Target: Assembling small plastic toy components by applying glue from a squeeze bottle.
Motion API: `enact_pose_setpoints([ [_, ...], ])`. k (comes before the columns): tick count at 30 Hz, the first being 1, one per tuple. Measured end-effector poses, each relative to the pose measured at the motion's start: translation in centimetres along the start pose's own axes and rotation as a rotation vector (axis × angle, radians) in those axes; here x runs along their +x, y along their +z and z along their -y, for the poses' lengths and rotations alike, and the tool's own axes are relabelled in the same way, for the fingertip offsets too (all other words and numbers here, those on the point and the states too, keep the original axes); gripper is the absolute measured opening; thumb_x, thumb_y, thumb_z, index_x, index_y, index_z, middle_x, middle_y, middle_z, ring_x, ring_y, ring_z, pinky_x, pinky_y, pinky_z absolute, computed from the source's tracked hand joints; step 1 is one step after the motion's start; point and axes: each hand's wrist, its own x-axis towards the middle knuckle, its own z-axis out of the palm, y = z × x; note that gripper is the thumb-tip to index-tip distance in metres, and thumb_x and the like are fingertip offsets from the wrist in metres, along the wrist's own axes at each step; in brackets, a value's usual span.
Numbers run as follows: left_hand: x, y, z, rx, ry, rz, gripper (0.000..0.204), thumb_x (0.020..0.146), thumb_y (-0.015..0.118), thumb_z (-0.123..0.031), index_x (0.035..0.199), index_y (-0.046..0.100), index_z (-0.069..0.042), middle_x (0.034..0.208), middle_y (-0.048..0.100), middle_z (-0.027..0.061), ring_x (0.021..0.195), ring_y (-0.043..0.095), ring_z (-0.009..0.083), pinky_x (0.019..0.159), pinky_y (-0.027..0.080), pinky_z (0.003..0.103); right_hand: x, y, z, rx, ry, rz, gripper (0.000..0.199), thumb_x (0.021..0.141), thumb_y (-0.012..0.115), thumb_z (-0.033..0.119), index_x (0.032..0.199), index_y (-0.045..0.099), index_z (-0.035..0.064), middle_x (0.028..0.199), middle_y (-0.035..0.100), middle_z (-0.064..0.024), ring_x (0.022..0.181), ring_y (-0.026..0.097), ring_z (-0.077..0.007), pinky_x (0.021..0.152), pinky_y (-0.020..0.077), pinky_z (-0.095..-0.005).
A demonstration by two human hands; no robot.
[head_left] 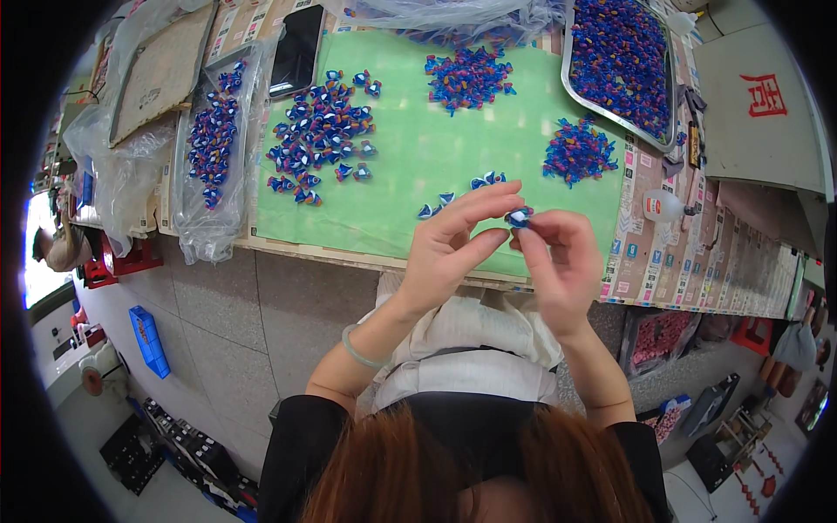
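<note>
Right hand: pinches one small blue-and-white plastic piece above the near edge of the green sheet. Left hand: thumb and fingers parted beside it; contact cannot be told. Apparently done: white-marked heap, left. Apparently left: blue-and-orange far heap, right heap, filled metal tray. Obstruction: black rectangular phone borders the white-marked heap.

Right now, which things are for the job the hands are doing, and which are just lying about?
Probably for the job:
- small blue-and-white piece in the right hand, left hand beside it
- heaps of pieces on the green mat

Probably just lying about:
- black phone
- blue basket on the floor
</note>
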Motion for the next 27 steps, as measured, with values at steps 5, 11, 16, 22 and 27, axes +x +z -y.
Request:
enact_pose_setpoints([
  [5,0.1,-0.2,-0.6,-0.004,-0.149,0.006,0.020,0.076,0.052,0.003,0.096,0.056,0.001,0.097,0.055,0.0074,0.091,0.051,0.0131,0.081,0.040,0.026,0.9,-0.7,0.1,0.801,0.758,0.059,0.008,0.083,0.047,0.007,0.084,0.048,0.0000,0.069,0.053,-0.0061,0.058,0.049,-0.0100,0.052,0.0396,-0.0192],
  [11,0.1,-0.1,-0.1,-0.323,-0.376,-0.037,0.016,0.081,0.049,-0.005,0.095,0.053,0.000,0.083,0.057,0.0054,0.076,0.053,0.0122,0.070,0.043,0.025,0.6,-0.7,0.2,0.753,0.688,0.055,0.008,0.083,0.047,0.009,0.080,0.047,0.0011,0.066,0.052,-0.0049,0.056,0.047,-0.0076,0.050,0.0377,-0.0187],
  [16,0.1,-0.4,0.1,-0.432,-0.459,-0.009,0.016,0.081,0.050,-0.008,0.095,0.053,-0.001,0.083,0.057,0.0043,0.075,0.053,0.0110,0.070,0.043,0.025,0.7,-0.6,0.3,0.774,0.691,0.055,0.009,0.083,0.047,0.009,0.079,0.047,0.0011,0.065,0.051,-0.0044,0.056,0.047,-0.0073,0.050,0.0374,-0.0185],
  [22,0.2,-0.2,-0.4,-0.464,-0.511,0.005,0.015,0.081,0.050,-0.008,0.094,0.054,-0.002,0.082,0.056,0.0027,0.074,0.053,0.0091,0.067,0.043,0.023,0.6,-0.6,0.4,0.776,0.701,0.050,0.008,0.083,0.047,0.008,0.080,0.048,0.0011,0.066,0.052,-0.0043,0.057,0.047,-0.0072,0.050,0.0371,-0.0187],
  [27,1.5,-4.2,0.3,0.372,-0.194,-0.250,0.013,0.078,0.052,-0.006,0.089,0.056,-0.001,0.081,0.056,0.0032,0.073,0.052,0.0106,0.066,0.042,0.023,-0.6,-1.5,-1.1,0.519,0.560,-0.236,0.012,0.082,0.047,0.005,0.093,0.047,0.0001,0.074,0.050,-0.0030,0.062,0.045,-0.0066,0.055,0.0367,-0.0187],
])
